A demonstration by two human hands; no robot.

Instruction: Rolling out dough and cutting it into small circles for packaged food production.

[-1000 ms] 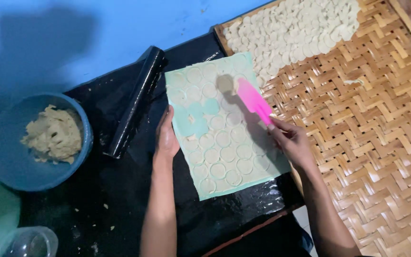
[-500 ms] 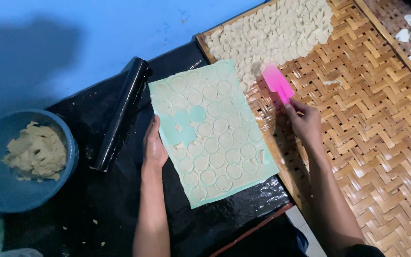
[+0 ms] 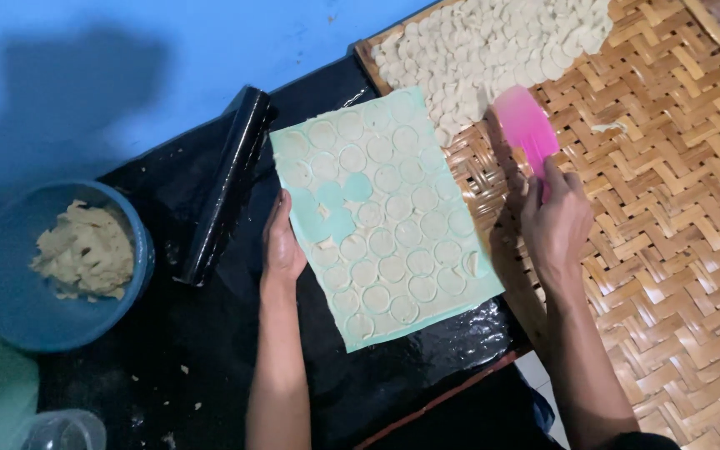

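A pale green sheet [image 3: 381, 221] covered with rolled dough cut into many circles lies on a black board [image 3: 210, 333]. My left hand [image 3: 281, 242] presses flat on the sheet's left edge. My right hand [image 3: 553, 221] holds a pink scraper [image 3: 525, 125] over the woven bamboo tray [image 3: 668, 208], just right of the sheet. Several cut dough discs [image 3: 493, 46] are laid out at the tray's far end, right by the scraper's blade. A few circles near the sheet's left side are empty and show bare green.
A black rolling pin [image 3: 227, 183] lies on the board left of the sheet. A blue bowl [image 3: 6, 308] with a lump of dough [image 3: 81, 250] sits at the far left. A clear cup [image 3: 60, 433] shows at the bottom left. Behind is a blue surface [image 3: 168, 50].
My right hand has carried the pink scraper off the dough sheet, to the right, over the bamboo tray near the laid-out discs. My left hand stays on the sheet's edge.
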